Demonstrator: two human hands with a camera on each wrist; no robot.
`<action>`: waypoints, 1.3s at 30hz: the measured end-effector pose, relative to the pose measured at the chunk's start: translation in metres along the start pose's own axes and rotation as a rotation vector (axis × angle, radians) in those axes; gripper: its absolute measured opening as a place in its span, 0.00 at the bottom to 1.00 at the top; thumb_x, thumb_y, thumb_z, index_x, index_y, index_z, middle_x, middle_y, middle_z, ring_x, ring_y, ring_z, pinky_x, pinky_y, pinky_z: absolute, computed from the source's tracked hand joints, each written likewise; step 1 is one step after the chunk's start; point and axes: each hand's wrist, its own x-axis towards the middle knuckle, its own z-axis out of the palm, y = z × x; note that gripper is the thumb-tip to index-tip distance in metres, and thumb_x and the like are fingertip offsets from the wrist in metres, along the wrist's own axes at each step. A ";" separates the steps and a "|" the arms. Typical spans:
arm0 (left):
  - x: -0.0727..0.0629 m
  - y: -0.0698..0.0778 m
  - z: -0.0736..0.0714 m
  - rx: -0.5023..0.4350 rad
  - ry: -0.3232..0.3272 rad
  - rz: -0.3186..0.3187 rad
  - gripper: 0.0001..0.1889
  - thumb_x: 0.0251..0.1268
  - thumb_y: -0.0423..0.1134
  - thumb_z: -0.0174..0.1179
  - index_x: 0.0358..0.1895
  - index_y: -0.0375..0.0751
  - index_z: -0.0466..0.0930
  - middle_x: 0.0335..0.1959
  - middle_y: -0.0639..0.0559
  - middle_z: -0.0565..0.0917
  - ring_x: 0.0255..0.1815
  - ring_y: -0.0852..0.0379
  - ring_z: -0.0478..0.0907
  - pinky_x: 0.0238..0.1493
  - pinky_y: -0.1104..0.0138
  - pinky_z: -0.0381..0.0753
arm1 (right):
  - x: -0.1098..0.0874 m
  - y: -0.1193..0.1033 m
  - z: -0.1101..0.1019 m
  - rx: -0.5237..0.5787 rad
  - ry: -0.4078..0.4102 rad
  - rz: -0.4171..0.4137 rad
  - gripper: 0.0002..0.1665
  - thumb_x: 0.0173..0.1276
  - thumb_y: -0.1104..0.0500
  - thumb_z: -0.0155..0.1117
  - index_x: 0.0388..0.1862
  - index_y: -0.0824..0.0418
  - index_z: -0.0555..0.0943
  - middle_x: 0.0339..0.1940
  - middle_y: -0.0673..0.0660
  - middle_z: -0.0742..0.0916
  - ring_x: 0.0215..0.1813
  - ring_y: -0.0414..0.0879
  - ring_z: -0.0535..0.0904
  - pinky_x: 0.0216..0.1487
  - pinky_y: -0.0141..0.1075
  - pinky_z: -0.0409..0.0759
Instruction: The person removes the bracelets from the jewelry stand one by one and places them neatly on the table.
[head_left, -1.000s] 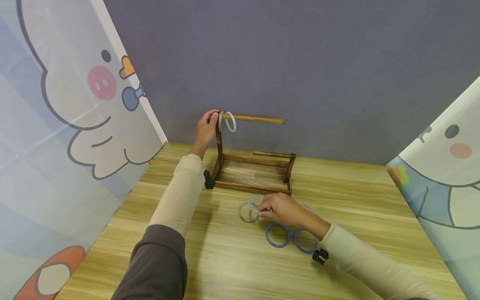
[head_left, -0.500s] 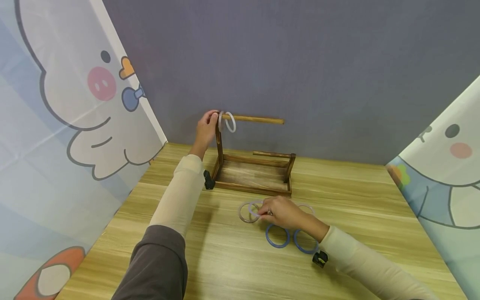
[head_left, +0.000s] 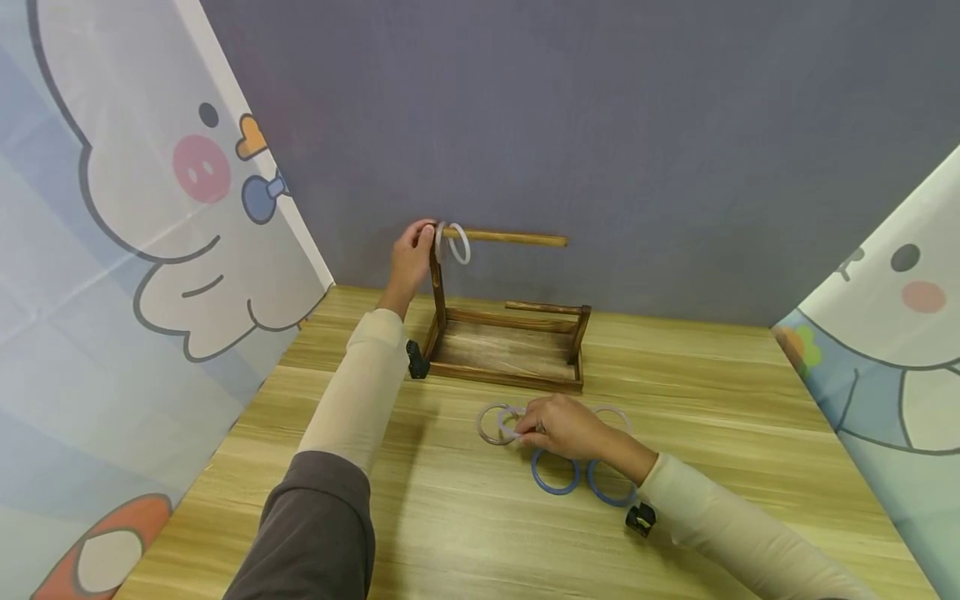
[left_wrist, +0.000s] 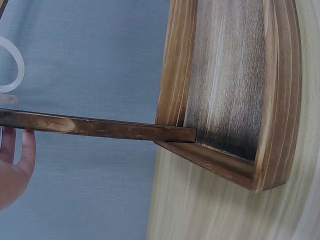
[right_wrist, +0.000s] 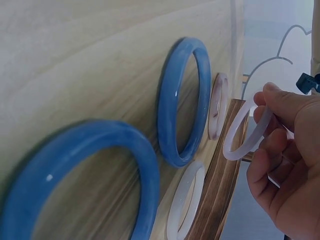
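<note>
My left hand (head_left: 409, 260) grips the top of the tall left post of a wooden bangle stand (head_left: 439, 292). In the left wrist view its fingertips touch the side of that post. Two pale bangles hang on the upper bar, one a white bangle (head_left: 468, 248). Between thumb and fingers, my right hand (head_left: 566, 425) pinches a pale lilac bangle (right_wrist: 256, 135), held tilted in front of the stand. In the head view it overlaps a brownish translucent bangle (head_left: 480, 429) lying on the table.
Two blue bangles (right_wrist: 168, 102) lie on the wood-grain table (head_left: 465, 533) below my right wrist. A whitish bangle (head_left: 626, 417) lies partly behind that wrist. The stand's lower bar (head_left: 543, 307) is bare. A grey wall (head_left: 637, 150) rises behind the stand.
My right hand has lowered slightly with the lilac bangle, toward the table and the near side. My left hand stays on the post.
</note>
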 end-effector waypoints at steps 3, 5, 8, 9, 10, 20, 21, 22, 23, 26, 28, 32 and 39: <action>0.000 0.000 0.000 -0.001 -0.002 0.000 0.20 0.82 0.51 0.47 0.66 0.49 0.77 0.62 0.45 0.81 0.59 0.50 0.77 0.62 0.57 0.76 | 0.000 -0.002 0.000 -0.002 0.000 -0.008 0.07 0.67 0.57 0.72 0.42 0.57 0.91 0.38 0.48 0.90 0.38 0.34 0.83 0.41 0.25 0.82; -0.001 0.000 -0.001 0.000 -0.003 0.002 0.20 0.82 0.51 0.47 0.67 0.49 0.77 0.62 0.45 0.81 0.59 0.50 0.77 0.63 0.57 0.76 | 0.000 -0.002 0.000 -0.005 0.002 -0.014 0.07 0.67 0.57 0.72 0.42 0.57 0.91 0.38 0.48 0.90 0.38 0.35 0.84 0.41 0.25 0.82; -0.001 0.000 -0.001 0.003 -0.005 0.000 0.20 0.82 0.52 0.47 0.67 0.50 0.77 0.62 0.45 0.81 0.60 0.50 0.77 0.63 0.56 0.76 | 0.000 -0.002 0.001 -0.013 0.002 -0.018 0.07 0.67 0.57 0.72 0.42 0.57 0.91 0.38 0.48 0.90 0.39 0.35 0.84 0.42 0.26 0.82; -0.001 0.000 -0.001 0.004 -0.005 -0.002 0.20 0.82 0.52 0.47 0.67 0.50 0.77 0.62 0.45 0.81 0.59 0.50 0.77 0.63 0.57 0.76 | 0.000 -0.002 0.001 -0.017 0.001 -0.017 0.07 0.67 0.57 0.72 0.42 0.57 0.91 0.38 0.48 0.90 0.39 0.35 0.84 0.42 0.26 0.82; -0.001 0.000 -0.001 0.004 -0.004 -0.001 0.20 0.82 0.52 0.47 0.67 0.50 0.77 0.62 0.45 0.81 0.59 0.50 0.77 0.63 0.56 0.76 | 0.000 -0.001 0.002 -0.021 -0.001 -0.018 0.07 0.67 0.56 0.72 0.42 0.56 0.91 0.39 0.47 0.90 0.39 0.36 0.85 0.43 0.27 0.83; -0.002 0.000 -0.002 0.012 -0.011 0.008 0.20 0.82 0.52 0.47 0.67 0.50 0.77 0.62 0.46 0.81 0.59 0.51 0.77 0.63 0.57 0.77 | -0.001 0.002 0.007 -0.014 -0.039 0.020 0.08 0.68 0.55 0.72 0.43 0.55 0.91 0.39 0.46 0.90 0.39 0.33 0.83 0.42 0.26 0.81; -0.002 0.000 -0.002 0.010 -0.014 0.010 0.20 0.82 0.52 0.47 0.67 0.50 0.77 0.62 0.46 0.81 0.59 0.50 0.77 0.63 0.56 0.77 | -0.001 0.002 0.007 -0.011 -0.039 0.021 0.08 0.68 0.56 0.72 0.43 0.55 0.91 0.39 0.46 0.90 0.39 0.33 0.82 0.42 0.26 0.81; -0.002 0.000 -0.002 0.008 -0.016 0.012 0.21 0.82 0.52 0.47 0.67 0.50 0.76 0.62 0.46 0.81 0.59 0.50 0.78 0.62 0.56 0.77 | -0.001 0.002 0.008 -0.009 -0.038 0.020 0.08 0.68 0.56 0.72 0.43 0.55 0.91 0.39 0.46 0.90 0.38 0.33 0.82 0.41 0.25 0.81; -0.001 0.000 -0.002 0.006 -0.017 0.012 0.21 0.82 0.52 0.47 0.67 0.50 0.76 0.62 0.46 0.81 0.59 0.50 0.78 0.62 0.56 0.77 | -0.001 0.002 0.008 -0.007 -0.038 0.019 0.08 0.68 0.56 0.72 0.43 0.55 0.91 0.38 0.46 0.90 0.38 0.32 0.82 0.41 0.25 0.81; -0.001 -0.001 -0.002 0.004 -0.018 0.011 0.21 0.82 0.52 0.47 0.67 0.50 0.76 0.62 0.46 0.81 0.59 0.50 0.78 0.62 0.56 0.77 | 0.000 0.002 0.008 -0.010 -0.044 0.020 0.08 0.67 0.55 0.72 0.43 0.54 0.91 0.38 0.45 0.90 0.38 0.32 0.82 0.41 0.26 0.80; -0.001 -0.001 -0.002 0.008 -0.016 0.009 0.21 0.82 0.53 0.47 0.67 0.50 0.76 0.62 0.46 0.81 0.59 0.50 0.78 0.63 0.56 0.77 | 0.000 0.002 0.008 -0.015 -0.050 0.021 0.08 0.67 0.55 0.72 0.43 0.54 0.91 0.39 0.45 0.90 0.38 0.32 0.82 0.42 0.26 0.81; -0.001 -0.001 -0.003 0.022 -0.013 0.008 0.21 0.82 0.53 0.47 0.67 0.50 0.77 0.62 0.46 0.82 0.59 0.51 0.78 0.63 0.56 0.76 | -0.001 0.001 0.008 -0.015 -0.061 0.028 0.09 0.67 0.55 0.73 0.44 0.54 0.91 0.38 0.45 0.90 0.37 0.31 0.80 0.42 0.27 0.80; -0.001 0.000 -0.002 0.007 -0.011 0.003 0.21 0.81 0.53 0.47 0.67 0.50 0.77 0.61 0.46 0.82 0.58 0.51 0.78 0.62 0.57 0.76 | -0.001 0.005 0.012 -0.025 -0.052 0.009 0.08 0.66 0.54 0.73 0.42 0.54 0.92 0.36 0.44 0.89 0.35 0.30 0.80 0.40 0.26 0.79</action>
